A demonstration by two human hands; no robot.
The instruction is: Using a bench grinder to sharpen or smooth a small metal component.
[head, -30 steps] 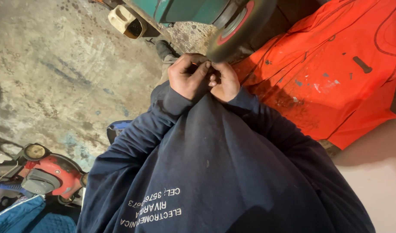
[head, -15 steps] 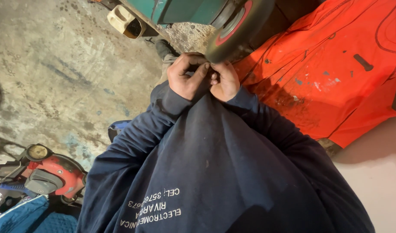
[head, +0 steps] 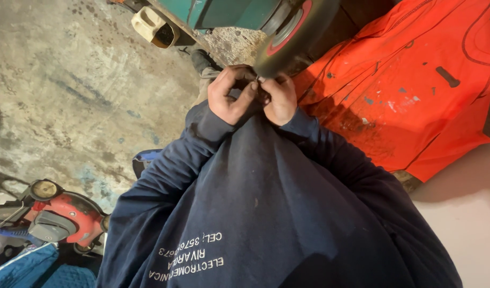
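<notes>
Hands close in at the grinding wheel

Both hands, left hand [head: 230,96] and right hand [head: 279,98], stay pinched around a small hidden piece, nudged nearer the grinding wheel [head: 295,34].

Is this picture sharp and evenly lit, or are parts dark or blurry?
Head view: mostly sharp; the hands are clear, though what they pinch is too small to tell. The wheel above them is dark. The orange cover is brightly lit; shadow falls on the floor at left.

Dim, warm indoor light, brightest on the concrete floor [head: 69,80] at upper left; the dark sweatshirt [head: 266,213] lies in deep shadow, focus is fairly sharp centrally, and wide-angle distortion bends the frame edges.
</notes>
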